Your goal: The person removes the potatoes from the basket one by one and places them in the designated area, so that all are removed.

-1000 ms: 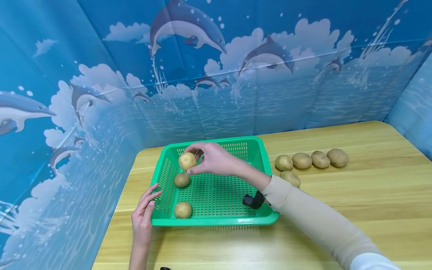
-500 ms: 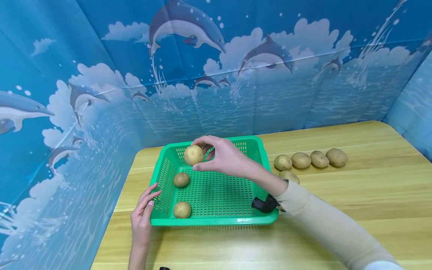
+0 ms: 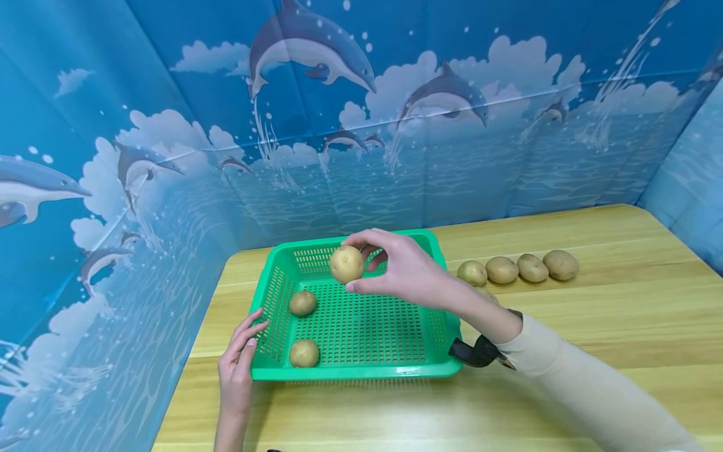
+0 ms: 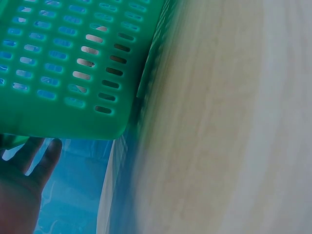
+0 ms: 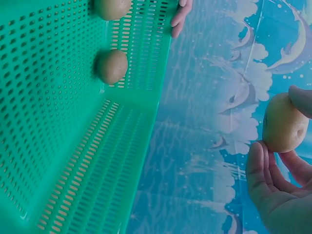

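My right hand [image 3: 409, 267] pinches a round pale potato [image 3: 347, 264] between thumb and fingertips, held above the back middle of the green basket [image 3: 361, 371]. In the right wrist view the held potato [image 5: 284, 123] is seen from the side, with the thumb [image 5: 301, 100] on its top end. My left hand [image 3: 237, 361] touches the basket's left rim near the front corner, fingers fairly straight and spread. Inside the basket, one potato [image 3: 302, 303] lies by the left wall and another potato [image 3: 305, 353] sits in the front left corner.
Right of the basket, several potatoes [image 3: 516, 269] form a row on the wooden table [image 3: 615, 314]. One more potato [image 3: 487, 294] is mostly hidden behind my right forearm. A dolphin-print curtain [image 3: 350, 176] hangs behind the table and along its sides.
My right hand has carried the potato up and rightward, away from above the basket's left side. The left hand, basket and other potatoes have stayed in place.
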Tool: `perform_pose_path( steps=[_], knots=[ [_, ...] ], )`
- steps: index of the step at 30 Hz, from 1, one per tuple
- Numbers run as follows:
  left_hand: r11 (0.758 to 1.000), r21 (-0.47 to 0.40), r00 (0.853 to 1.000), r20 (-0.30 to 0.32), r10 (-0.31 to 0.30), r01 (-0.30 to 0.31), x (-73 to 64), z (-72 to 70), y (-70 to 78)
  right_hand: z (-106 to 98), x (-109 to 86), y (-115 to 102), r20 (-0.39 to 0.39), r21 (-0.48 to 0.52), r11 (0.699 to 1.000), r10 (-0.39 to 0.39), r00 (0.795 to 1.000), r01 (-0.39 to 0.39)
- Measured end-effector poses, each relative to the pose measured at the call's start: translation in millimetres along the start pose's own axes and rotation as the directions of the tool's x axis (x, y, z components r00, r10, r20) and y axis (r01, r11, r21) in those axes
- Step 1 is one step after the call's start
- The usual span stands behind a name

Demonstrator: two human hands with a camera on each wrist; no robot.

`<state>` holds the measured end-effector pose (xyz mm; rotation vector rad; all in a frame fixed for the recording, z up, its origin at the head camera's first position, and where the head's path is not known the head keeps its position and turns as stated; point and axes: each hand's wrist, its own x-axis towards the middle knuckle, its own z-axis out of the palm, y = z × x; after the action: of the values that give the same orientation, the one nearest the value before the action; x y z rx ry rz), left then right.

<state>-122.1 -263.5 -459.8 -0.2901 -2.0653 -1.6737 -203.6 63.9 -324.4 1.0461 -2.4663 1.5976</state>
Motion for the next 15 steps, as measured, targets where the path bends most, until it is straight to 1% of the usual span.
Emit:
perform_pose_path(
  steps=[7, 10, 15],
  knots=[
    [1.000, 0.002, 1.000, -0.004, 0.018, -0.018, -0.6, 0.5, -1.0, -11.5, -16.4, 1.7, -0.002, -0.007, 1.000, 0.011, 1.000, -0.011],
    [1.000, 0.001, 1.000, -0.009, 0.012, -0.012, -0.9, 0.7, -1.3, -16.7, -22.9, 5.4, -0.011, -0.022, 0.999, 0.028, 1.000, -0.028],
    [1.000, 0.001, 1.000, -0.012, -0.009, 0.009, -0.8, 0.7, -0.5, -25.3, -34.6, 10.7, -0.021, -0.054, 0.995, 0.077, 0.997, -0.078]
  ],
)
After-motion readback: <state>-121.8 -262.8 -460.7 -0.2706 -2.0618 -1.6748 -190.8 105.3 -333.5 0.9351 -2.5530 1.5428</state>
